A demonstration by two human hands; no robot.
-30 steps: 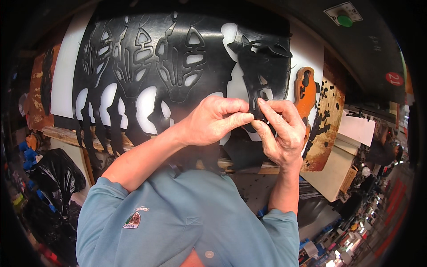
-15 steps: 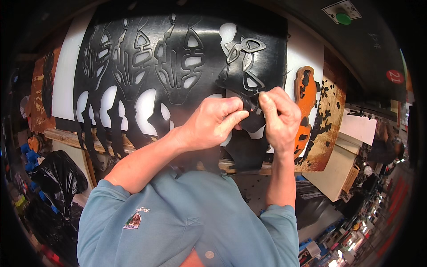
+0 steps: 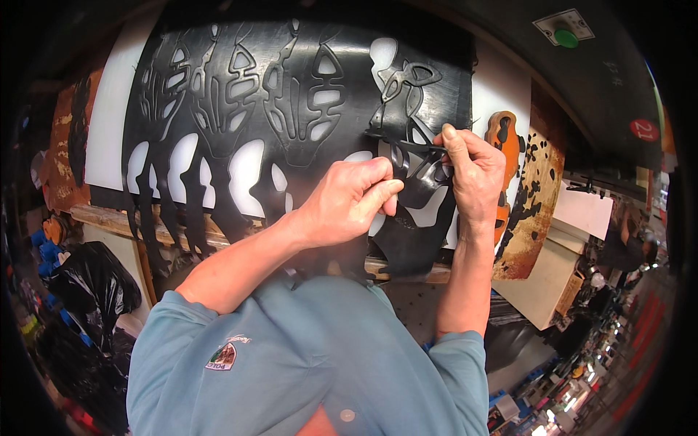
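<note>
A large black rubber-like sheet [image 3: 349, 87] with cut shapes and openings lies before me. My left hand [image 3: 356, 192] is closed in a pinch on black material at the sheet's near right part. Beside it, my right hand [image 3: 476, 171] pinches a thin edge of a black cut-out piece [image 3: 425, 163]. This piece is partly lifted and bent between both hands, with looped openings in it. The fingertips cover parts of it, so where it joins the sheet is not clear. Several dark strips hang over the near edge.
A white board [image 3: 109, 123] lies under the sheet. To the right lies an orange cutting die [image 3: 502, 160], partly behind my right hand, near a worn brown board [image 3: 542, 196] strewn with black scraps. A panel with a green button [image 3: 566, 38] hangs over the far right.
My right hand has moved slightly up and right, drawing the cut-out piece away from the left hand. More of the piece shows between them. My left hand stays nearly in place.
</note>
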